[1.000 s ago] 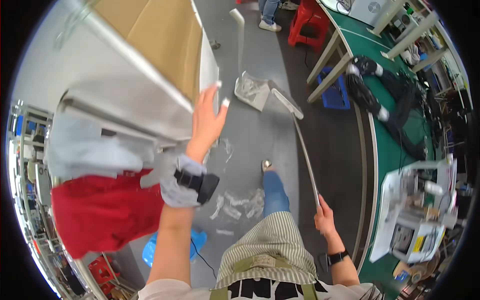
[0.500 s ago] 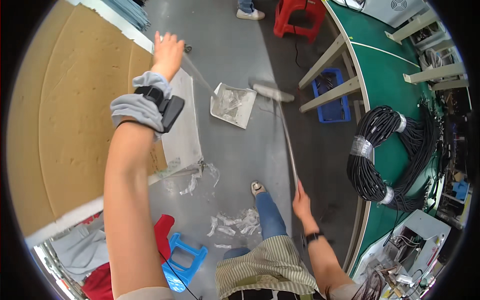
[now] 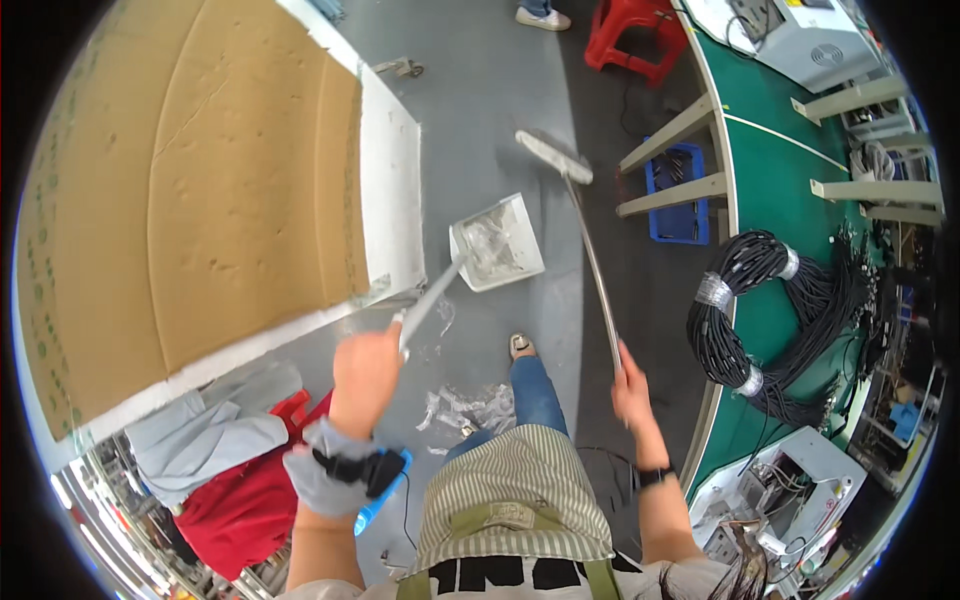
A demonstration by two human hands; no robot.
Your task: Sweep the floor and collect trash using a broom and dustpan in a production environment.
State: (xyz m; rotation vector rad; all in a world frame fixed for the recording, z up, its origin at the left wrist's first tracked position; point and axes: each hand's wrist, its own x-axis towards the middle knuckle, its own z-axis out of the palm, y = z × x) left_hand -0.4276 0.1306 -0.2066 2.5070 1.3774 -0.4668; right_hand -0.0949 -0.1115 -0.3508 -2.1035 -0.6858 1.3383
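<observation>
My left hand point(image 3: 365, 372) is closed round the grey handle of the white plastic dustpan point(image 3: 497, 242), which sits on the grey floor point(image 3: 480, 110) ahead with clear crumpled wrap already in it, and my right hand point(image 3: 630, 385) is clamped on the thin metal pole of the flat-headed broom point(image 3: 553, 156), its head just beyond the pan. I'd call it part done: torn plastic scraps point(image 3: 462, 408) lie by my foot, unswept, with the big brown cardboard sheet point(image 3: 200, 190) crowding my left and the green workbench point(image 3: 790, 150) with black cable coils point(image 3: 775, 320) on my right.
</observation>
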